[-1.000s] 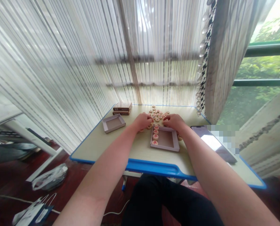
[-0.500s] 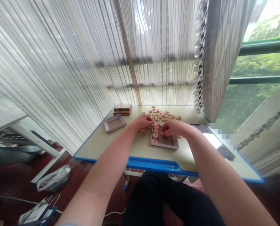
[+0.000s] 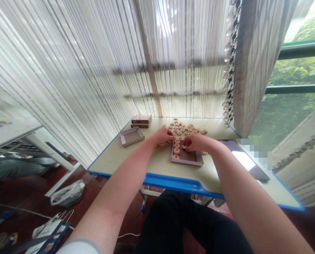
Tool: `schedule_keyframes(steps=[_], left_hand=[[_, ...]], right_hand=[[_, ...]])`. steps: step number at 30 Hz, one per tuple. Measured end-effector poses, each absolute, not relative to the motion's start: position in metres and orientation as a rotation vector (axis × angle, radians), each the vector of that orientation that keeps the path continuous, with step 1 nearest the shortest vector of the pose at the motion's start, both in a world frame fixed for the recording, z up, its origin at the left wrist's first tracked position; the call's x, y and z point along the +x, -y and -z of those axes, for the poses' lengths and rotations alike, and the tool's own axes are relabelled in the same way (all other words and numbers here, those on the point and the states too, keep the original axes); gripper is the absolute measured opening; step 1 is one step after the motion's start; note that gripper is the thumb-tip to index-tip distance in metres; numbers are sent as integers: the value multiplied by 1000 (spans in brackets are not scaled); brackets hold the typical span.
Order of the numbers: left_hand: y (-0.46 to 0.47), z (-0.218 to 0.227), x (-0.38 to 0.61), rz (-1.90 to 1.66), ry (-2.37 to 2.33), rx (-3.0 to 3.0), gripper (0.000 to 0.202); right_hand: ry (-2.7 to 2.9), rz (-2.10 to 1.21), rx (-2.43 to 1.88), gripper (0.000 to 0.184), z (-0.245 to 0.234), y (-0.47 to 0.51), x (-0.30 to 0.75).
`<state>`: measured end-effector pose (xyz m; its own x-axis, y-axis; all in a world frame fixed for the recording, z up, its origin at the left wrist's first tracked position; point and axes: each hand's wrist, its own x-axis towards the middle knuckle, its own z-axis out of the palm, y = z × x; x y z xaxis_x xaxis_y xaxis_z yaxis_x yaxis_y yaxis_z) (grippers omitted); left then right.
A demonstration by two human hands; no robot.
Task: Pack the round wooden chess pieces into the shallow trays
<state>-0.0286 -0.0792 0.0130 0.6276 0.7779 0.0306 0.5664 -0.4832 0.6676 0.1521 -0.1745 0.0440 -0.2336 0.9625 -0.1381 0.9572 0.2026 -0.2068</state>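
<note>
I have the right hand's [image 3: 197, 141] grip pinching a round game piece [image 3: 184, 146] at the open box [image 3: 190, 157], just right of its column of red-marked pieces [image 3: 176, 150]; from here I can't tell whether it touches the box floor. My left hand [image 3: 163, 135] is by the box's far left corner, grip unclear to me. Beyond the box, loose pieces [image 3: 179, 133] dot the tabletop [image 3: 117, 153]

The shallow greyish box [image 3: 187, 162] lies with its open side up. Along its left wall, four round pieces [image 3: 176, 150], pale with red characters, lie in one row. Another pale piece [image 3: 184, 146] is held beside this row. Beyond the box, more loose pieces [image 3: 179, 132] lie scattered.
</note>
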Motion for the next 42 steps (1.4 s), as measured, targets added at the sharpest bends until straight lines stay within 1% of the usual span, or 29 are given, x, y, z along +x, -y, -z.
schedule_keyframes(steps=[4, 9, 14, 20, 25, 42], left_hand=[[79, -13, -28, -462, -1054, 2310, 26], [78, -13, -29, -421, -1096, 2289, 29], [80, -16, -31, -408, -1116, 2255, 28], [86, -22, -32, -370, -1155, 2204, 26], [84, -21, -33, -360, -1162, 2226, 27], [84, -25, -34, -452, -1149, 2378, 26]], right_hand=[[2406, -403, -1929, 35, -45, 177, 152], [2407, -357, -1945, 25, -46, 178, 149], [2410, -322, -1903, 21, -51, 186, 146], [2499, -483, -1624, 22, -66, 207, 131], [2553, -496, -1521, 22, -64, 210, 122], [2578, -336, -1562, 21, -56, 208, 121]])
